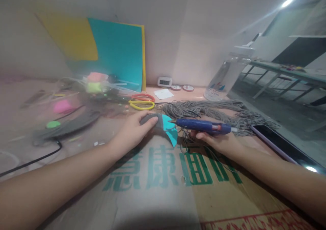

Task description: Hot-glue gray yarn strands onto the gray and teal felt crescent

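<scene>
While printed cardboard [158, 206] lies nearest, both hands are above its far part, and each holds something. The left hand [144, 125] pinches, thumb on top, the grey part of a small curved piece [169, 125], whose turquoise end points to the right. The right hand [216, 141] is closed around a blue glue gun [201, 125], its nozzle at the turquoise end; whether they touch, I cannot tell. The piece is probably light and rather stiff, like card, and its thin corner could bend easily. I judge the grey part the better place for holding, away from the nozzle, which may be hot.

Beside the right arm [275, 174] lies a phone [275, 141]. Loose grey cord [226, 107] spreads behind the glue gun, and some loops are below it, so they could catch. Behind the left hand are scissors [141, 105] with one red and one yellow handle. Farther, on the desk [198, 93], stand a clear bottle [220, 79] and a small white timer [164, 82]. Against the wall [165, 33] lean yellow and turquoise sheets [118, 53].
</scene>
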Tool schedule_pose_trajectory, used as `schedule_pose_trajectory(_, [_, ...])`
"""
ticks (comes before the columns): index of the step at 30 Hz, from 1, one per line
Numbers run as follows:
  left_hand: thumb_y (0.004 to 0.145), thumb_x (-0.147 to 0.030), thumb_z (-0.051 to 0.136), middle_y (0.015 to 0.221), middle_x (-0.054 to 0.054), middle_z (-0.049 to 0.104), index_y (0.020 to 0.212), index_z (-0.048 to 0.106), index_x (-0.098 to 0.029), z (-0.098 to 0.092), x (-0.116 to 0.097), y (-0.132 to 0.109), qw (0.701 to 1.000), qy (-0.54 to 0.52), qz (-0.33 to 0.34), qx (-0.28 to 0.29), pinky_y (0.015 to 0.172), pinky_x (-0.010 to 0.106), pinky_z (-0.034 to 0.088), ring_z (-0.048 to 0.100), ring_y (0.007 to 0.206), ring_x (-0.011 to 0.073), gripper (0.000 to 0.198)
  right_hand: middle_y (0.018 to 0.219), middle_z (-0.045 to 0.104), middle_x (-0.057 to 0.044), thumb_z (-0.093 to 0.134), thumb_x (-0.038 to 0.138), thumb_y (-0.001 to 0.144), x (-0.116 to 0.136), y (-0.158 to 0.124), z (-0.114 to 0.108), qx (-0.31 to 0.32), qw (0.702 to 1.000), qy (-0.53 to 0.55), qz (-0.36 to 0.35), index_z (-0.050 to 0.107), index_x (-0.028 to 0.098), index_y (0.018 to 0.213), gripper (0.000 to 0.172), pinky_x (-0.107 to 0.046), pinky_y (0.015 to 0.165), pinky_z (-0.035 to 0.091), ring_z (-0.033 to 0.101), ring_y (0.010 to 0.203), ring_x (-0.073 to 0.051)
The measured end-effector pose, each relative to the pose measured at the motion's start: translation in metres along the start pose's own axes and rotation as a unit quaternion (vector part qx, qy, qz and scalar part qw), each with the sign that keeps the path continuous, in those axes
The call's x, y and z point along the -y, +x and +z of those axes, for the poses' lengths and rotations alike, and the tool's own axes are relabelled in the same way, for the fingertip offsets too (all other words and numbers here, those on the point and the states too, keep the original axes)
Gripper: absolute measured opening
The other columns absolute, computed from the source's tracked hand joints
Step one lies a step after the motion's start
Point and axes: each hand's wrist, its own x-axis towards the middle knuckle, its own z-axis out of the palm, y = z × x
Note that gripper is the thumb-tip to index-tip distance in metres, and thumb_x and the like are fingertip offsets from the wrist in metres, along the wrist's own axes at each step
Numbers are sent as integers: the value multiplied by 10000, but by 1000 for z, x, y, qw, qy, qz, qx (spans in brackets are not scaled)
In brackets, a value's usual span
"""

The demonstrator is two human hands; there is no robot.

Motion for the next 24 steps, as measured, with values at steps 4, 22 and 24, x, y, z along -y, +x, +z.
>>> schedule_pose_trajectory(4, [843,-449,561,565,-27,592,1061,676,-200,0,3,0,1000,1,7,6,564,245,441,564,567,171,351,731,673,-38,676,457,800,-1,-1,2,13,999,-47,-10,608,208,778,259,-300,577,497,638,672,-198])
schedule_pose_trajectory(22, [867,-445,537,679,-7,613,1092,663,-200,-1,-1,-3,998,46,38,-21,612,242,436,569,645,173,355,830,707,-42,747,439,741,-8,-2,9,16,999,-28,0,698,252,869,232,-352,706,533,656,803,-234])
schedule_pose_trajectory(24, [862,-445,542,675,-8,613,1092,664,-203,-1,-1,-4,998,47,39,-26,619,243,439,575,658,177,355,824,705,-46,747,442,737,-9,-1,10,14,999,-36,1,702,259,897,247,-362,716,532,657,820,-246])
